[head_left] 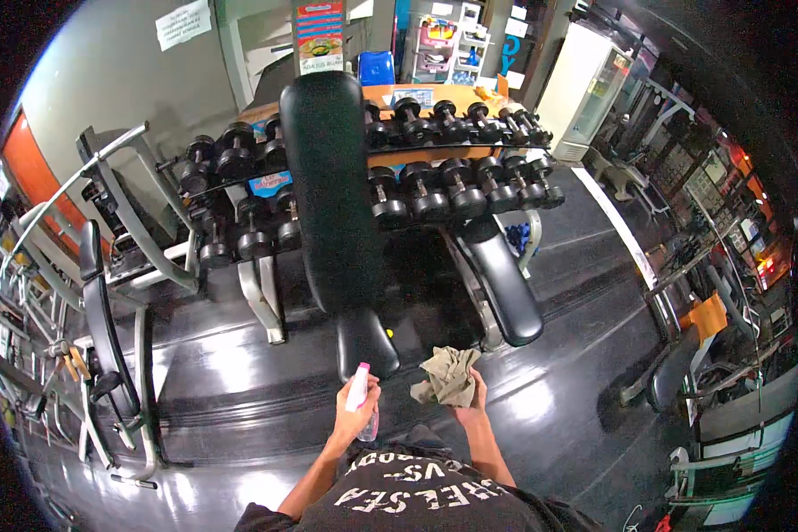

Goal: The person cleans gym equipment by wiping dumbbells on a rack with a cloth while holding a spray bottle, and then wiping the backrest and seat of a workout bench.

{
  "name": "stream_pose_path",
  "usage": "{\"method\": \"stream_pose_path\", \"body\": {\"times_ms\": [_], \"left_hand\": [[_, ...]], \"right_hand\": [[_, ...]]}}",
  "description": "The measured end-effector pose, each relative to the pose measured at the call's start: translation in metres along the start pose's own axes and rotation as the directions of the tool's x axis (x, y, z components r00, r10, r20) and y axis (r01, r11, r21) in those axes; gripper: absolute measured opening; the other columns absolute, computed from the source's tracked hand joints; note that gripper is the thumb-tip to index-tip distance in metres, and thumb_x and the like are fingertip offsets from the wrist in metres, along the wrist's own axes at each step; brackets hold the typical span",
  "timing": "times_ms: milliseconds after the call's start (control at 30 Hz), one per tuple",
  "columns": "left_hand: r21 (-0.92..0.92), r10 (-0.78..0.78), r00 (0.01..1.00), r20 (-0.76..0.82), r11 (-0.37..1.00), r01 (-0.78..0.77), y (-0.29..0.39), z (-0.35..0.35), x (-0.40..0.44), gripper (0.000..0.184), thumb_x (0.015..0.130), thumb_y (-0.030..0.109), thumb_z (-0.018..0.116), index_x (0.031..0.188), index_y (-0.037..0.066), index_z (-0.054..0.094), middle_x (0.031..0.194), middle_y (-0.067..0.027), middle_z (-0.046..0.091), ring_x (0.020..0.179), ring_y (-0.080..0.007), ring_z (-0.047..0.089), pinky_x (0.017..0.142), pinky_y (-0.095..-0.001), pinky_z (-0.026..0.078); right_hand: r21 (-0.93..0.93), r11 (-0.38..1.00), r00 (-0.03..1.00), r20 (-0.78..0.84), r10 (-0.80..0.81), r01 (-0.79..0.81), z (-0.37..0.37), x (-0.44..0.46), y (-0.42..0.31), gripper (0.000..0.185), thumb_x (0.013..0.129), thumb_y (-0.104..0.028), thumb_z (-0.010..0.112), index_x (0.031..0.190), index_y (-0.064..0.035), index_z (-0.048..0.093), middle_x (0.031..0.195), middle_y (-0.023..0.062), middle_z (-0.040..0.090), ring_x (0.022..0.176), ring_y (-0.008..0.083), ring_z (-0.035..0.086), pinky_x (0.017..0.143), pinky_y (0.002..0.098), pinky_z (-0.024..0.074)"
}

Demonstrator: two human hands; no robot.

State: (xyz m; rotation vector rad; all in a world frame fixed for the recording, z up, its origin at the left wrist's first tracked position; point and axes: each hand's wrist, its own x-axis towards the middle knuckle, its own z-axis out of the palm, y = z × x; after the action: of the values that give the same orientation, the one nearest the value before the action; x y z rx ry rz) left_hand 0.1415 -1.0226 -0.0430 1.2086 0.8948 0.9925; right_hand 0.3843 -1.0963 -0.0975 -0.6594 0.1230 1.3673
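My left hand (356, 410) is wrapped round a spray bottle (358, 390) with a white and pink top and a clear lower part. In my right hand (472, 399) is a crumpled grey-brown cloth (449, 376), bunched above the fingers. Both hands are in front of my body, a little apart, with the cloth to the right of the bottle. Just beyond them stands a black padded weight bench, its tall backrest (332, 186) raised and its small seat (363, 344) nearest to my left hand.
Behind the bench, a two-tier rack holds several black dumbbells (430, 199). Another black bench (505, 288) stands to the right. Exercise machines (115, 337) line the left side. A white glass-door fridge (585, 89) and a wooden desk (381, 96) are at the back.
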Motion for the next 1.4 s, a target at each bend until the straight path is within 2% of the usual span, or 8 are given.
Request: {"method": "stream_pose_path", "body": {"times_ms": [233,467,633,833,1000,1233,1333,1400], "left_hand": [[-0.026,0.031,0.981,0.189,0.999,-0.027,-0.008,0.106,0.013,0.014,0.089,0.004,0.060,0.102,0.001,0.057,0.076,-0.0002,0.056,0.056,-0.0064,0.055,0.050,-0.0223,0.044],[-0.128,0.081,0.984,0.160,0.990,-0.061,-0.030,0.179,0.033,0.016,0.089,0.002,0.061,0.104,0.001,0.056,0.077,-0.0002,0.056,0.057,-0.0057,0.055,0.050,-0.0215,0.045],[-0.067,0.054,0.993,0.103,0.997,-0.047,-0.029,0.194,0.049,0.015,0.089,0.003,0.062,0.103,0.001,0.057,0.080,-0.0010,0.058,0.056,-0.0060,0.055,0.049,-0.0217,0.044],[-0.015,0.040,0.999,0.020,0.999,-0.040,-0.026,0.203,0.084,0.017,0.088,0.003,0.062,0.105,0.000,0.057,0.080,-0.0016,0.059,0.057,-0.0067,0.056,0.050,-0.0224,0.045],[-0.008,-0.011,1.000,-0.018,1.000,0.011,-0.036,0.217,0.135,0.018,0.088,0.004,0.062,0.105,0.000,0.057,0.078,-0.0007,0.059,0.057,-0.0065,0.055,0.051,-0.0222,0.045],[-0.063,0.057,0.998,-0.026,0.996,-0.059,-0.035,0.241,0.221,0.018,0.088,0.005,0.062,0.105,0.002,0.056,0.077,-0.0007,0.059,0.057,-0.0059,0.054,0.050,-0.0219,0.044],[-0.017,0.033,0.998,-0.062,0.999,-0.034,-0.027,0.254,0.248,0.017,0.089,0.007,0.063,0.104,0.003,0.056,0.076,0.0000,0.057,0.057,-0.0055,0.054,0.050,-0.0216,0.043],[0.030,0.037,0.995,-0.091,0.999,-0.034,-0.023,0.261,0.265,0.017,0.088,0.006,0.063,0.103,0.002,0.057,0.076,0.0003,0.057,0.056,-0.0054,0.054,0.049,-0.0217,0.043]], "right_hand": [[0.099,0.991,0.990,0.124,0.072,-0.084,-0.043,-0.008,-0.082,0.048,0.090,-0.037,0.049,0.127,-0.0068,0.054,0.125,0.0149,0.059,0.112,0.0364,0.057,0.097,0.0531,0.0449],[0.054,0.997,0.998,0.035,0.050,-0.052,-0.055,-0.013,-0.153,0.049,0.093,-0.039,0.046,0.131,-0.0083,0.050,0.128,0.0140,0.056,0.112,0.0349,0.056,0.095,0.0509,0.0460],[0.009,1.000,0.999,0.051,-0.001,0.000,-0.067,0.010,-0.181,0.055,0.095,-0.046,0.045,0.137,-0.0102,0.043,0.131,0.0126,0.053,0.115,0.0337,0.054,0.093,0.0577,0.0445],[-0.011,1.000,1.000,0.024,-0.002,0.002,-0.072,0.062,-0.199,0.052,0.094,-0.048,0.047,0.133,-0.0131,0.051,0.130,0.0081,0.056,0.115,0.0301,0.055,0.097,0.0511,0.0437],[-0.011,1.000,0.999,0.027,0.019,-0.019,-0.056,0.103,-0.217,0.051,0.093,-0.048,0.048,0.131,-0.0150,0.052,0.129,0.0065,0.057,0.113,0.0286,0.057,0.094,0.0542,0.0452],[-0.031,0.983,0.969,0.163,0.183,-0.180,-0.002,0.167,-0.271,0.058,0.096,-0.049,0.037,0.138,-0.0103,0.043,0.131,0.0193,0.052,0.114,0.0404,0.055,0.095,0.0593,0.0440],[-0.003,0.977,0.977,0.004,0.214,-0.214,-0.012,0.207,-0.294,0.054,0.095,-0.043,0.039,0.136,-0.0079,0.044,0.127,0.0213,0.055,0.107,0.0393,0.059,0.096,0.0594,0.0436],[-0.066,0.984,0.983,0.069,0.168,-0.163,0.014,0.213,-0.307,0.054,0.093,-0.044,0.042,0.133,-0.0088,0.047,0.122,0.0187,0.059,0.104,0.0362,0.060,0.092,0.0549,0.0465]]}}
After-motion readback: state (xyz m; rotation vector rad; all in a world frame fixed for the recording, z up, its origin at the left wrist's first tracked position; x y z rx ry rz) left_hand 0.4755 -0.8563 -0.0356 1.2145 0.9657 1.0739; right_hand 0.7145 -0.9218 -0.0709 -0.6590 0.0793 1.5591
